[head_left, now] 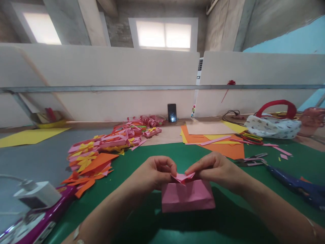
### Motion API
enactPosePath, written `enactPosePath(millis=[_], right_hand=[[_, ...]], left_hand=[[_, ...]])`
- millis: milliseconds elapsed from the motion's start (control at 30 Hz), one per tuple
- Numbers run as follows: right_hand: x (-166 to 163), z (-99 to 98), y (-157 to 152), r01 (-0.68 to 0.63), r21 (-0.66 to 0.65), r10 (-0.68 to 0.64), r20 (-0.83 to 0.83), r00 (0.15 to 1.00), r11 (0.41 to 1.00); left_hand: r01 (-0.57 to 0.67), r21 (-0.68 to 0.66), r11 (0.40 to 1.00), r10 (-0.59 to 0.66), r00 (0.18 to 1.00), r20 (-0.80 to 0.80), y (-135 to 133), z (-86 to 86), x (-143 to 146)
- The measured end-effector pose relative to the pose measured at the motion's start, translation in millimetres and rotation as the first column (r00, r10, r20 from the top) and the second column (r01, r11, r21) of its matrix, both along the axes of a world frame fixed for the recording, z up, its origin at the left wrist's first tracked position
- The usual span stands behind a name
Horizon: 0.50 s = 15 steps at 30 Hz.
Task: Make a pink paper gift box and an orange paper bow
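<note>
A small pink paper box (188, 198) is held just in front of me over the green mat, its long side facing me. My left hand (161, 171) pinches the left end of a folded pink flap at the top of it. At the flap's right end, my right hand (209, 169) has thumb and forefinger closed on the same paper. Between the two hands the flap dips into a small point. The far side of the box is hidden by my fingers.
Pink, orange and yellow paper pieces (101, 145) are heaped at the left. A purple power strip (48, 220) with a white plug (38, 195) lies nearer. At the right are pliers (254, 160), a blue glue gun (297, 184), scissors (250, 137), orange sheets (225, 149) and a white bag (273, 127). A phone (172, 113) stands behind.
</note>
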State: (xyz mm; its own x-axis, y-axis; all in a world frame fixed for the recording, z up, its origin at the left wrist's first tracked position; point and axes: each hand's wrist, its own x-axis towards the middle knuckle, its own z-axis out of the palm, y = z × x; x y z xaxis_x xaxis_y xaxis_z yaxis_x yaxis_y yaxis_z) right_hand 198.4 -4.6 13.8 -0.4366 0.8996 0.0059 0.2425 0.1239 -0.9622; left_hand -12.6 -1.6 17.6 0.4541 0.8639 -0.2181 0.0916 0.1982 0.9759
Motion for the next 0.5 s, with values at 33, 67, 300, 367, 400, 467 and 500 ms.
enactPosePath(millis=[33, 67, 300, 367, 400, 467, 500], right_hand=[[0, -0.1, 0, -0.005, 0.002, 0.005, -0.009, 1.000, 1.000], [0, 0.0, 0, -0.018, 0.005, 0.018, -0.025, 1.000, 1.000], [-3, 0.9, -1, -0.163, 0.068, 0.167, -0.064, 0.984, 0.984], [-5, -0.4, -3, -0.126, 0.090, 0.131, -0.057, 0.990, 0.988], [-6, -1.1, -3, -0.107, 0.103, 0.113, -0.052, 0.992, 0.989], [-8, -2.4, -5, -0.085, 0.111, 0.093, -0.062, 0.994, 0.990], [-8, -2.9, -5, -0.078, 0.108, 0.086, -0.072, 0.994, 0.991]], left_hand=[[-0.007, -0.018, 1.000, 0.007, 1.000, -0.002, 0, -0.1, 0], [-0.005, -0.036, 0.999, 0.005, 1.000, -0.004, 0, -0.1, 0], [0.099, 0.081, 0.992, -0.098, 0.995, -0.011, 0, -3.3, 4], [0.062, 0.089, 0.994, -0.058, 0.997, -0.053, 1, -6.0, 6], [0.049, 0.090, 0.995, -0.045, 0.998, -0.050, 2, -7.5, 7], [0.037, 0.093, 0.995, -0.036, 0.999, -0.011, 3, -10.4, 8], [0.028, 0.091, 0.995, -0.030, 0.999, 0.016, 3, -11.4, 9]])
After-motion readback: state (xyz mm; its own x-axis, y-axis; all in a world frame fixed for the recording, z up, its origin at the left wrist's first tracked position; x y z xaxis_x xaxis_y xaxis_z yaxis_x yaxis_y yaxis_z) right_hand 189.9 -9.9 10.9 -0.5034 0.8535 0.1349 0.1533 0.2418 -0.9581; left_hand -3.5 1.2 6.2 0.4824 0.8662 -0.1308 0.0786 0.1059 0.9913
